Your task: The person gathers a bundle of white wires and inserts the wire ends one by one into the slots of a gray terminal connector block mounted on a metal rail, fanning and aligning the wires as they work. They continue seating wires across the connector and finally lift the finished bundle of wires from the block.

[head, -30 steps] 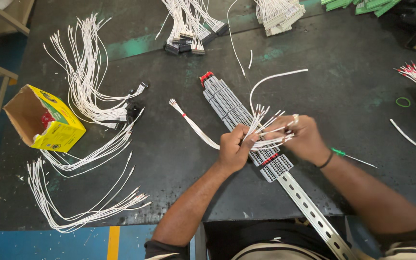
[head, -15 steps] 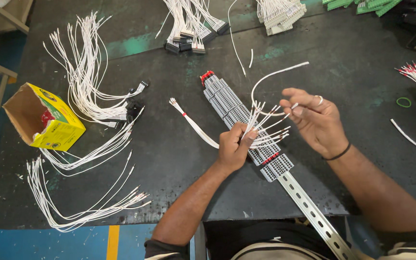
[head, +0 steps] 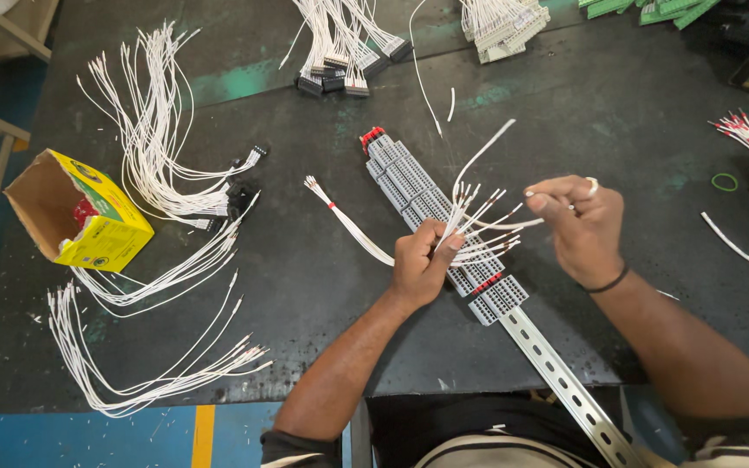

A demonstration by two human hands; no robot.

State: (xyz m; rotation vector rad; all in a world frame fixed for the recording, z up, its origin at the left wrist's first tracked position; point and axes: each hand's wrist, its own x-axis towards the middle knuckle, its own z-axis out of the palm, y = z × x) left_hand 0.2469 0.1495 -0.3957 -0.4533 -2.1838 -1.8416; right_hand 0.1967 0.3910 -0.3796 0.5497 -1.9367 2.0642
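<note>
So the right hand [head: 578, 227] just pulled one wire [head: 513, 224] loose — left hand [head: 422, 264] stays clenched on the bundle [head: 478, 230] over the terminal strip [head: 426, 204].

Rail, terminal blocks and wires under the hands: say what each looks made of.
Rail: metal, probably plated steel; silvery sheen, punched slots.
Terminal blocks: matte grey moulded plastic, with red end pieces.
Wires in the left hand, one pulled by the right hand: white plastic-looking insulation, dark tips; what the tips are made of cannot be told.
</note>
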